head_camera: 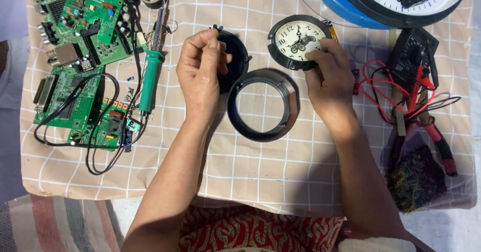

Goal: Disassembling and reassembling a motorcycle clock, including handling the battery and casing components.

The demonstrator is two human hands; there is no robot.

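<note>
Clock dial unit (299,40) already out of its case, pinched at its near edge in my right hand (328,76), far right of the loose black bezel ring (259,105) on the checked cloth (260,172); left hand (200,69) grips the black back cover (233,59), nothing rejoined yet.

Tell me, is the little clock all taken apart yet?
Mostly, it seems. The black round clock ring lies by itself on the checked cloth, so the case is already open. The left hand has its grip on the black round back cover, and the right hand holds the small cream clock face in its black frame. The hands of the clock are still on the face.
</note>
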